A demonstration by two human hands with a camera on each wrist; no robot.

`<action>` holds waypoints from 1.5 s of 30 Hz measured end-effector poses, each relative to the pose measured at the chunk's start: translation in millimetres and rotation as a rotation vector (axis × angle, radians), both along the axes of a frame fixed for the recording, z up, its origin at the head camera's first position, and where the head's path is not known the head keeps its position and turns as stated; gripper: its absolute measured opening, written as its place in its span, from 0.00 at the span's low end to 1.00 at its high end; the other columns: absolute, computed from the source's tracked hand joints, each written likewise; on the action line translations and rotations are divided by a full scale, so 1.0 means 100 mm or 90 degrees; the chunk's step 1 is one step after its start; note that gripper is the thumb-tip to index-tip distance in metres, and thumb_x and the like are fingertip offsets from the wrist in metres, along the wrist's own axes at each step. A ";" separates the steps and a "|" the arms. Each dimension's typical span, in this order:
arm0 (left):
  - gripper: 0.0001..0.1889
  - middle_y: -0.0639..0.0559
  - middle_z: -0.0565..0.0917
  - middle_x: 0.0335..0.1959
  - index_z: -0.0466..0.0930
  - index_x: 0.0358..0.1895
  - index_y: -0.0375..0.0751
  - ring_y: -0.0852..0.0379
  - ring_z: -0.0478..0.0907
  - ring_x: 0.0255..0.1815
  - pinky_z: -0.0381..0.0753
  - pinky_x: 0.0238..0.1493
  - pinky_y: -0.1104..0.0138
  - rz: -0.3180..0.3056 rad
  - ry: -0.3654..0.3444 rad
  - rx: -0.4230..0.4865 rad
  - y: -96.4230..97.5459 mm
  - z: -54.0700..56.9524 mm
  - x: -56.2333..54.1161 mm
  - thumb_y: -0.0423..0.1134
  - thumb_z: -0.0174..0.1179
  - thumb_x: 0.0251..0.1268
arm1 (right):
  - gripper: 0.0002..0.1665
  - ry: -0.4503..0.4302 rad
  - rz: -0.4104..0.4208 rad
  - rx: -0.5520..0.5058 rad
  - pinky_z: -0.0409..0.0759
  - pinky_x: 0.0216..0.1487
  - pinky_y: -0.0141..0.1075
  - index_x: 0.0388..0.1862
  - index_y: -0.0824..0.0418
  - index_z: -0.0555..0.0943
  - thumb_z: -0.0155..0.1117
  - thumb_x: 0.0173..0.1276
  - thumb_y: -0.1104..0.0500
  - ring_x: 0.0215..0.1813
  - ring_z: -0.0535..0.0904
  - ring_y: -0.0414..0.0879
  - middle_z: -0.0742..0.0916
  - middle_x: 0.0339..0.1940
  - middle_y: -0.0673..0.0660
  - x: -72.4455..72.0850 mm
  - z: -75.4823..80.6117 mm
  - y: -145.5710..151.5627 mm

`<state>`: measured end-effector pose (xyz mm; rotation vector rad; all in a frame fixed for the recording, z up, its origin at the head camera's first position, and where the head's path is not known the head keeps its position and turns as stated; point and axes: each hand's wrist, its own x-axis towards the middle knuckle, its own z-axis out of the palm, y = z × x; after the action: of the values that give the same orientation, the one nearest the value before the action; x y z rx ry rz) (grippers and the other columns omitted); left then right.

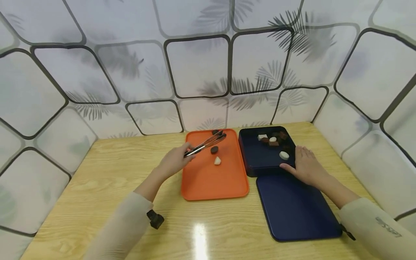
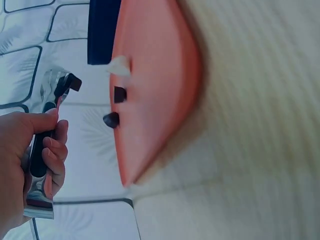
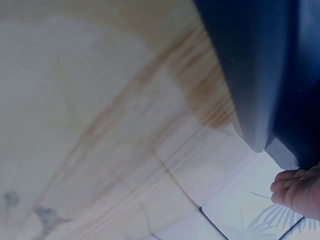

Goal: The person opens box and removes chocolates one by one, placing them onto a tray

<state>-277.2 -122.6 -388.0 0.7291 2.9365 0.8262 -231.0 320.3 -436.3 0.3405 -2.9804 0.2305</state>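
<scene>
I see L hand point(image 1: 173, 160) gripping metal tongs point(image 1: 205, 143) over smooth orange tray point(image 1: 208, 184); R hand point(image 1: 307, 166), fingers flat, rests on dark-blue box point(image 1: 260, 160) rim.

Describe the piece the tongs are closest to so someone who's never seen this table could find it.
Find the orange tray left of the dark blue box. Above its far half the left hand holds metal tongs; just beneath their tips lies a small dark brown piece. Its nearest neighbour, closer to the person, is white.
</scene>
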 end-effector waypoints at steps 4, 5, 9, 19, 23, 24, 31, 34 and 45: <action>0.12 0.54 0.74 0.19 0.73 0.49 0.42 0.60 0.64 0.16 0.62 0.18 0.68 0.006 -0.011 0.001 -0.22 -0.10 0.14 0.41 0.59 0.66 | 0.59 -0.014 -0.007 0.002 0.51 0.65 0.63 0.64 0.88 0.52 0.49 0.68 0.32 0.66 0.54 0.78 0.62 0.63 0.86 0.01 0.01 -0.01; 0.12 0.54 0.73 0.19 0.73 0.49 0.42 0.60 0.63 0.15 0.62 0.18 0.68 0.007 -0.014 -0.002 -0.26 -0.12 0.17 0.41 0.59 0.66 | 0.59 -0.015 -0.007 0.003 0.51 0.66 0.63 0.64 0.88 0.52 0.49 0.68 0.32 0.66 0.54 0.78 0.62 0.63 0.85 0.01 0.01 -0.01; 0.12 0.56 0.73 0.18 0.74 0.50 0.41 0.61 0.62 0.15 0.60 0.18 0.69 0.010 -0.018 -0.013 -0.41 -0.17 0.26 0.40 0.59 0.66 | 0.58 -0.011 -0.006 0.004 0.51 0.65 0.63 0.64 0.88 0.52 0.49 0.68 0.32 0.66 0.54 0.78 0.62 0.63 0.85 0.01 0.01 0.01; 0.12 0.57 0.69 0.16 0.73 0.49 0.39 0.62 0.59 0.15 0.58 0.19 0.70 0.000 -0.038 -0.024 -0.57 -0.23 0.38 0.38 0.60 0.65 | 0.58 -0.007 -0.005 0.010 0.52 0.65 0.63 0.64 0.88 0.53 0.49 0.68 0.32 0.65 0.55 0.78 0.63 0.62 0.86 -0.01 -0.01 -0.01; 0.15 0.56 0.73 0.20 0.73 0.50 0.38 0.61 0.62 0.17 0.61 0.20 0.69 0.000 -0.062 0.004 -0.59 -0.26 0.38 0.38 0.61 0.64 | 0.59 -0.009 -0.009 0.011 0.51 0.65 0.64 0.64 0.88 0.52 0.49 0.68 0.32 0.65 0.55 0.78 0.62 0.63 0.86 -0.01 -0.01 -0.01; 0.16 0.55 0.75 0.21 0.72 0.51 0.38 0.61 0.64 0.18 0.63 0.20 0.69 0.001 -0.077 0.018 -0.59 -0.26 0.38 0.38 0.62 0.63 | 0.59 -0.010 -0.009 0.011 0.51 0.65 0.64 0.64 0.88 0.52 0.49 0.68 0.32 0.66 0.55 0.78 0.62 0.63 0.86 -0.01 -0.01 -0.01; 0.19 0.49 0.80 0.27 0.69 0.52 0.34 0.58 0.73 0.19 0.74 0.21 0.66 -0.002 -0.165 0.109 -0.60 -0.27 0.37 0.35 0.63 0.62 | 0.59 -0.014 -0.011 0.006 0.51 0.65 0.64 0.64 0.87 0.52 0.49 0.67 0.32 0.66 0.55 0.78 0.62 0.63 0.85 -0.02 -0.02 0.00; 0.19 0.48 0.80 0.26 0.68 0.52 0.33 0.58 0.72 0.18 0.74 0.20 0.66 -0.004 -0.167 0.115 -0.59 -0.23 0.37 0.34 0.63 0.61 | 0.59 -0.018 -0.012 0.008 0.51 0.65 0.64 0.64 0.87 0.52 0.48 0.67 0.31 0.66 0.54 0.77 0.62 0.63 0.85 -0.02 -0.01 0.00; 0.22 0.49 0.79 0.30 0.68 0.55 0.35 0.58 0.71 0.18 0.72 0.19 0.65 -0.003 -0.207 0.119 -0.45 -0.12 0.36 0.35 0.64 0.60 | 0.59 -0.015 -0.009 0.005 0.51 0.66 0.63 0.64 0.87 0.52 0.49 0.67 0.32 0.66 0.55 0.78 0.62 0.63 0.85 -0.02 -0.02 -0.01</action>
<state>-241.3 -167.1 -399.5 0.5455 2.5946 1.1128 -232.9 319.3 -438.0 0.3204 -3.0073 0.2228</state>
